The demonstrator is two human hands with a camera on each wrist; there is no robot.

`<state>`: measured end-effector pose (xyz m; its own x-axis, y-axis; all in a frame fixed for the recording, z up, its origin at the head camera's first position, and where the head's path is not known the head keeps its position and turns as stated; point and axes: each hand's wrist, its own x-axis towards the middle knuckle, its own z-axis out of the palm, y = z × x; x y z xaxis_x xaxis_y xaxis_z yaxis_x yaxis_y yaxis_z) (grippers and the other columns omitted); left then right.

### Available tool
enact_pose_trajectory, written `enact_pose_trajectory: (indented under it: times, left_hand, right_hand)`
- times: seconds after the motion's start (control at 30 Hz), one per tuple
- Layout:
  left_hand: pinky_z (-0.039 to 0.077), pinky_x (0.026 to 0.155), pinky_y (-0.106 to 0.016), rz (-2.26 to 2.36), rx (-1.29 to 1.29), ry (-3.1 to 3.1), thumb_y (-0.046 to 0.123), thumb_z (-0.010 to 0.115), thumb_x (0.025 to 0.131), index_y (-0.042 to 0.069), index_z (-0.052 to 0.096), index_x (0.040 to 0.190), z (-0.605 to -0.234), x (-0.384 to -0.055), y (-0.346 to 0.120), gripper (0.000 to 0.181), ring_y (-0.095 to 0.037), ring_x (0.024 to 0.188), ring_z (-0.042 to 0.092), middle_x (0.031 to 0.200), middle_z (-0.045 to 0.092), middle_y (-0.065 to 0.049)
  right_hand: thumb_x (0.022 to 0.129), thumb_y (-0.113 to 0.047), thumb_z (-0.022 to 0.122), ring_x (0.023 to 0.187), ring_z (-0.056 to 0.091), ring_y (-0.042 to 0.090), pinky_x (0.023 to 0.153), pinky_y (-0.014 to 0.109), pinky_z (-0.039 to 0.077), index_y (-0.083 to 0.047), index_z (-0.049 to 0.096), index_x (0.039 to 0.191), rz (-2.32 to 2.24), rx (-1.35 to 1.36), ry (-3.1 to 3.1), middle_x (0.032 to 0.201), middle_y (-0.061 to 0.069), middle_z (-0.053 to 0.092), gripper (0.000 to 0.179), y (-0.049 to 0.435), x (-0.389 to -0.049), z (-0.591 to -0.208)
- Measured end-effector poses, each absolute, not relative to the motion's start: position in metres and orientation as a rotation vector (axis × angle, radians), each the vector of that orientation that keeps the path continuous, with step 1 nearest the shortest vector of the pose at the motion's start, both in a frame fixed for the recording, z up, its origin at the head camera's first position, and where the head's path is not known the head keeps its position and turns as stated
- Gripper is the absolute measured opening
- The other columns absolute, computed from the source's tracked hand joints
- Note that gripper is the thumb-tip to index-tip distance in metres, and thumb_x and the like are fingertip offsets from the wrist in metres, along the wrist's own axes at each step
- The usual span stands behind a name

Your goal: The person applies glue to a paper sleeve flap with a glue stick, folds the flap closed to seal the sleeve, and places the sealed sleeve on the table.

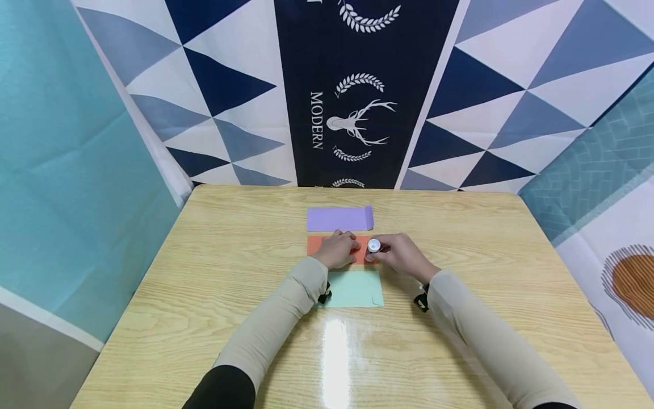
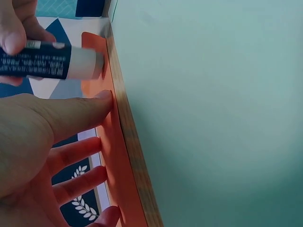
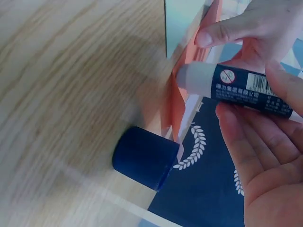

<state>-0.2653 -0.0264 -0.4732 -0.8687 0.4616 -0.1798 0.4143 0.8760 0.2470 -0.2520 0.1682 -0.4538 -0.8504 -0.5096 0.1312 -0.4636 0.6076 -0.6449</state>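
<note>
An orange envelope (image 1: 314,245) lies in the middle of the table, partly covered by both hands. My left hand (image 1: 337,250) rests on it, thumb and fingertips pressing the paper. Over the envelope's right end, my right hand (image 1: 403,253) grips a glue stick (image 3: 236,87) between thumb and fingers. The tube has a dark blue label and a pale collar, and its tip meets the orange flap (image 2: 97,45). In the right wrist view, a dark blue cap (image 3: 146,157) sits on the table beside the envelope.
A purple envelope (image 1: 334,219) lies just beyond the orange one, its flap at the right end. Nearer me is a mint green envelope (image 1: 356,289), partly under my left wrist. The wooden table (image 1: 214,244) ends at a patterned cloth (image 1: 352,142) behind.
</note>
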Motion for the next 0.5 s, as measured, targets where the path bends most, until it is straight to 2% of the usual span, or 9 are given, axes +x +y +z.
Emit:
enact_pose_trajectory:
  times: [0.2, 0.5]
  left_hand:
    - [0.045, 0.097, -0.05, 0.306, 0.657, 2.817, 0.031, 0.062, 0.096, 0.025, 0.061, 0.133, -0.475, -0.267, -0.027, 0.038, -0.024, 0.13, 0.044, 0.146, 0.048, 0.0]
    - [0.047, 0.094, -0.051, 0.305, 0.684, 2.815, 0.03, 0.062, 0.096, 0.027, 0.062, 0.131, -0.476, -0.267, -0.027, 0.035, -0.026, 0.13, 0.045, 0.146, 0.049, 0.0]
  right_hand:
    - [0.084, -0.017, 0.076, 0.081, 0.07, 0.019, 0.074, 0.036, 0.057, -0.007, 0.074, 0.098, -1.124, -0.72, 2.832, 0.091, 0.009, 0.075, 0.017, 0.169, -0.261, -0.447]
    - [0.085, -0.016, 0.076, 0.083, 0.068, 0.023, 0.074, 0.038, 0.056, -0.006, 0.074, 0.099, -1.126, -0.629, 2.892, 0.094, 0.011, 0.074, 0.018, 0.161, -0.285, -0.453]
